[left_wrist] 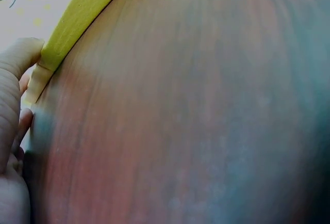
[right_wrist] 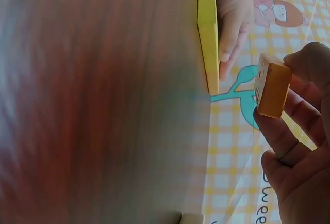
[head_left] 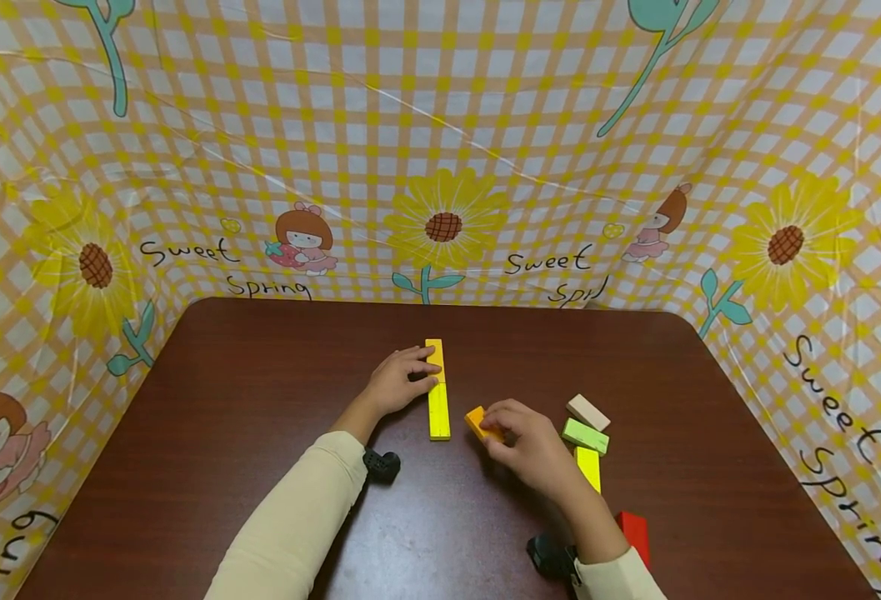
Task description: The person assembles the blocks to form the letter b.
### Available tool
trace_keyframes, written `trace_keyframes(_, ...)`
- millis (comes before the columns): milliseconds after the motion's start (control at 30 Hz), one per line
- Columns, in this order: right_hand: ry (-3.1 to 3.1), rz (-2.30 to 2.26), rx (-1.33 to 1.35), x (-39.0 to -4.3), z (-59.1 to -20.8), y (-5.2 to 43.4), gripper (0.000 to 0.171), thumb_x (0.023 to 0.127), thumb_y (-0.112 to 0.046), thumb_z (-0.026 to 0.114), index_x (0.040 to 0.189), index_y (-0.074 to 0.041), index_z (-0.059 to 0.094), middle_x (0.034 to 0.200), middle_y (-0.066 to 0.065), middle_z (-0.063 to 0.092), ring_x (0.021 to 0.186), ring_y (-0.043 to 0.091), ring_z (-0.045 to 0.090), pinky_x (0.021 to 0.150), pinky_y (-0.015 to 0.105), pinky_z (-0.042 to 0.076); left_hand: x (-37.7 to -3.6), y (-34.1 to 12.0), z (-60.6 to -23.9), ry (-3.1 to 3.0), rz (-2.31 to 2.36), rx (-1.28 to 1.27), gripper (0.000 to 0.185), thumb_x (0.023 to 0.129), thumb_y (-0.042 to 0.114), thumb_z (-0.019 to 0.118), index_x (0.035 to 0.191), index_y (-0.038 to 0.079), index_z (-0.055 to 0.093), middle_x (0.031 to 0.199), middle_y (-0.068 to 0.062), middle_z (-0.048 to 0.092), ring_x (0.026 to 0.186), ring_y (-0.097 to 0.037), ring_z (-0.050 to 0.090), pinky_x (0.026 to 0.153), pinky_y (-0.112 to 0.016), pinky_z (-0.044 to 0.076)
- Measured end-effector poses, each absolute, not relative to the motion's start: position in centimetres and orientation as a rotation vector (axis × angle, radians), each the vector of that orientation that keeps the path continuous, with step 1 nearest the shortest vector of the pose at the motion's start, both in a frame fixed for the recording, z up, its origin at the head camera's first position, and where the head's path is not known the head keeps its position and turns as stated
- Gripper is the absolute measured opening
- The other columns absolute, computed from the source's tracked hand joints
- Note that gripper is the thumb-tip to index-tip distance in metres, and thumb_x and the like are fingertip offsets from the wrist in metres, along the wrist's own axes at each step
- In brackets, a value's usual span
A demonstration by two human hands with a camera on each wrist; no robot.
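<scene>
From the head view, the left hand [head_left: 398, 379] lies with fingers on the far end of the yellow row [head_left: 437, 390] mid-table, steadying it, while the right hand [head_left: 526, 442] pinches an orange block [head_left: 479, 422] just right of the row's near end. The left wrist view shows fingertips [left_wrist: 20, 59] against the yellow edge. The right wrist view shows the orange block [right_wrist: 271, 85] held by its sides, looking light, stiff and smooth

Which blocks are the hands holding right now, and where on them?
The right hand pinches an orange block by one end, lifted. The left hand rests its fingers on the far half of the yellow block row, gripping nothing.
</scene>
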State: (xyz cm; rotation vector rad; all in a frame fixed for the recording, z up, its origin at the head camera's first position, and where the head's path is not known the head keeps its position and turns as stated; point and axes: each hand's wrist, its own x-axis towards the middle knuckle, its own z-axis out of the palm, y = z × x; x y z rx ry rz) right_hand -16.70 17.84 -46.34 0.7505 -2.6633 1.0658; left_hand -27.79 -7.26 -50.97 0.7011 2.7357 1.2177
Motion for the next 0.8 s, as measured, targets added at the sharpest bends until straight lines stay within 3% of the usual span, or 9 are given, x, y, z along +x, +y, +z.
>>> trace_keyframes(800,-2.796,1.055,0.887,-15.3,-47.6,15.2,0.017,0.08,-0.002,0.074,0.093,-0.014,0.072,0.101,-0.007,0.066,0.091,0.009,0.061,0.08,0.032,0.055,-28.0,-7.2,-51.2,2.745,1.209,0.682,0.029,0.098,0.029,0.065,0.124,0.019,0.072,0.153,0.006,0.042,0.146,-0.016,0.028,0.121,-0.039,0.012)
